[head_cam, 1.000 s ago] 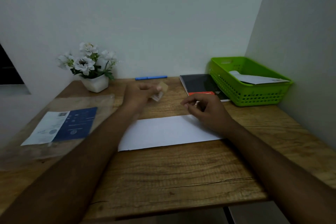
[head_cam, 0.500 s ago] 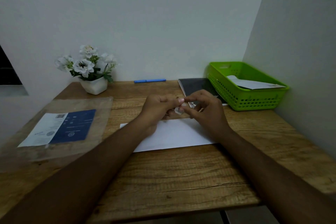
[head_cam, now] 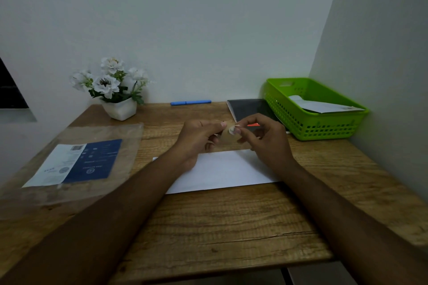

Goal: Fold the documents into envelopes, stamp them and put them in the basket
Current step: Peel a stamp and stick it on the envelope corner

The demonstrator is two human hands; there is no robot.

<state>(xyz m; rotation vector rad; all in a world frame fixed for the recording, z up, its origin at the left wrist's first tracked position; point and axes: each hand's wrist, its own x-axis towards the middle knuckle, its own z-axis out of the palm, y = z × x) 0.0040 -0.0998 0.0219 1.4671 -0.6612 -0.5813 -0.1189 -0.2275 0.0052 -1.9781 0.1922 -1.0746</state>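
Pinch grip both sides: our left hand [head_cam: 199, 139] holds the tan stamp sheet [head_cam: 225, 140]; our right hand [head_cam: 266, 143], resting on the envelope [head_cam: 222, 169] a sec ago, now nips a pale stamp [head_cam: 231, 131] at the sheet's top. Peeling prob. underway. Envelope lies flat on the bench [head_cam: 231, 227] below, unstamped as far as we see; basket [head_cam: 324, 127] waits far right.

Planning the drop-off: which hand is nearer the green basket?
Right. The right hand is just left of the green basket; the left hand is farther left. Both pinch a small tan sheet.
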